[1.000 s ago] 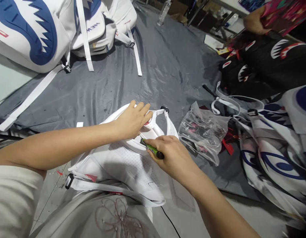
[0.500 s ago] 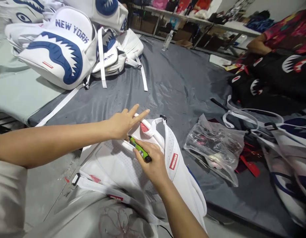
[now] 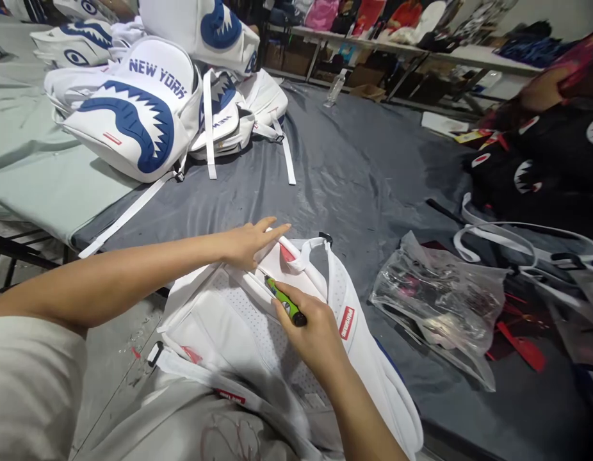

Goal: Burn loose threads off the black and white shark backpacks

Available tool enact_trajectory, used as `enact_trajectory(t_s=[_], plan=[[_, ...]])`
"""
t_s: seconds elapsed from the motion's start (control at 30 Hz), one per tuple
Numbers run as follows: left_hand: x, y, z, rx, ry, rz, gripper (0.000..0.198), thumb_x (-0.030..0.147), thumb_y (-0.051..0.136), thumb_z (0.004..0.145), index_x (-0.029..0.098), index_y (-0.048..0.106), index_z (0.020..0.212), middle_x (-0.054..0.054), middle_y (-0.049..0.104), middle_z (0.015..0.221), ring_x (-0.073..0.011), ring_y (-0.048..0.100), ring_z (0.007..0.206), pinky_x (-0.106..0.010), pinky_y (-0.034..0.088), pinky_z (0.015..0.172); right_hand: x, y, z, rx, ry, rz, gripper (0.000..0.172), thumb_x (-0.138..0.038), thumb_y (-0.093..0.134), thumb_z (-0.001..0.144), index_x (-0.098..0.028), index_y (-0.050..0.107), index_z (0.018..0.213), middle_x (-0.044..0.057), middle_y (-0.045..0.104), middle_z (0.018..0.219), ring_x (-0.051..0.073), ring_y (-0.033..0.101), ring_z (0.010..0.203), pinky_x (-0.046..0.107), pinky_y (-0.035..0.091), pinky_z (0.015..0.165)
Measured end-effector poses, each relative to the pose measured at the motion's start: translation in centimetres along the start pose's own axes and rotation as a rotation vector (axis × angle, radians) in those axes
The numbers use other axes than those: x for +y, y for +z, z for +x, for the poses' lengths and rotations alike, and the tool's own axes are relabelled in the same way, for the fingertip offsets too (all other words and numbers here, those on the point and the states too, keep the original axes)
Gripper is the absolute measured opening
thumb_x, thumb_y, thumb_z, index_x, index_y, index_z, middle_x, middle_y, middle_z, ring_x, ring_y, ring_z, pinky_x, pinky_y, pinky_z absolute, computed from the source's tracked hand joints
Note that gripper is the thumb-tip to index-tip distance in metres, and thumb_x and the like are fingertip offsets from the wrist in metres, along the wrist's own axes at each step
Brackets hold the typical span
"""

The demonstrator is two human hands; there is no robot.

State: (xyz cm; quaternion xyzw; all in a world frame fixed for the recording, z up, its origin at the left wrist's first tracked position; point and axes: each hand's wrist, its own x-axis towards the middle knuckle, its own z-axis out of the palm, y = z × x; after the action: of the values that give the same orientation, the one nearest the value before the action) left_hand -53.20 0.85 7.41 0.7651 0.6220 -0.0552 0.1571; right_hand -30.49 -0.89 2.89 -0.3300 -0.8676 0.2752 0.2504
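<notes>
A white backpack (image 3: 239, 314) lies with its straps up at the near edge of the dark-covered table, partly over my lap. My right hand (image 3: 312, 323) is closed around a green tool (image 3: 285, 303) with a black end, its tip at a white seam near the top of the bag. On the upper edge of the bag rests my left hand (image 3: 251, 244), its thumb side toward the seam and some fingers stretched out to the right. The underside of that hand is hidden.
White-and-blue backpacks (image 3: 128, 109) are piled at the upper left. To the right are a clear plastic bag (image 3: 435, 301), red tags (image 3: 522, 346), white straps and black bags (image 3: 556, 173). A bottle (image 3: 335, 88) stands farther back, and a person's arm (image 3: 541, 96) shows upper right.
The view has shifted, so things appear lower and to the right. The green tool's tip has come away from beside my left hand and shows more on the seam.
</notes>
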Motion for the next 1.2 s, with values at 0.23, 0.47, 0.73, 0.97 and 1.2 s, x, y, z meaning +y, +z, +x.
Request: enact_trajectory(t_s=[0.23,0.47,0.73,0.97,1.2], plan=[[0.3,-0.6,-0.1,-0.051,-0.008,-0.03,0.105,0.018,0.061,0.077,0.032,-0.007,0.156,-0.014,-0.004,0.165,-0.0307,0.043,0.137,-0.034,0.05,0.093,-0.3,0.4,0.5,-0.013,0.058,0.066,0.026,-0.028,0.059,0.089,-0.025,0.069,0.113,0.003,0.075,0.107,0.024,0.072,0.091,0.041,0.057,0.082],[0.1,0.4,0.0,0.018,-0.014,-0.065,0.103,0.018,0.06,0.077,0.033,-0.005,0.156,-0.012,-0.002,0.165,-0.0332,0.043,0.136,-0.038,0.05,0.095,-1.6,1.5,1.0,0.106,0.074,-0.053,0.022,-0.024,0.058,0.087,-0.021,0.07,0.106,0.005,0.076,0.093,0.024,0.069,0.081,0.042,0.05,0.082],[0.2,0.7,0.2,0.02,-0.043,-0.096,0.101,0.019,0.061,0.079,0.034,-0.004,0.155,-0.013,0.0,0.165,-0.0357,0.046,0.131,-0.04,0.049,0.093,-2.4,1.9,1.3,0.158,0.061,-0.038,0.021,-0.023,0.058,0.087,-0.02,0.07,0.104,0.003,0.076,0.087,0.02,0.068,0.075,0.036,0.049,0.078],[0.5,0.7,-0.1,0.027,-0.04,-0.126,0.099,0.016,0.059,0.079,0.033,-0.001,0.156,-0.014,0.0,0.165,-0.0379,0.046,0.13,-0.043,0.049,0.092,-2.6,2.1,1.3,0.179,-0.007,-0.17,0.02,-0.024,0.058,0.087,-0.016,0.071,0.101,0.005,0.076,0.082,0.019,0.067,0.07,0.034,0.046,0.076],[0.2,0.9,-0.1,0.093,-0.009,-0.135,0.098,0.012,0.058,0.075,0.03,0.006,0.156,-0.016,0.007,0.164,-0.0367,0.046,0.133,-0.042,0.048,0.095,-2.7,2.2,1.6,0.12,0.08,-0.133,0.022,-0.026,0.059,0.087,-0.019,0.072,0.102,0.004,0.076,0.084,0.02,0.067,0.074,0.033,0.045,0.08]])
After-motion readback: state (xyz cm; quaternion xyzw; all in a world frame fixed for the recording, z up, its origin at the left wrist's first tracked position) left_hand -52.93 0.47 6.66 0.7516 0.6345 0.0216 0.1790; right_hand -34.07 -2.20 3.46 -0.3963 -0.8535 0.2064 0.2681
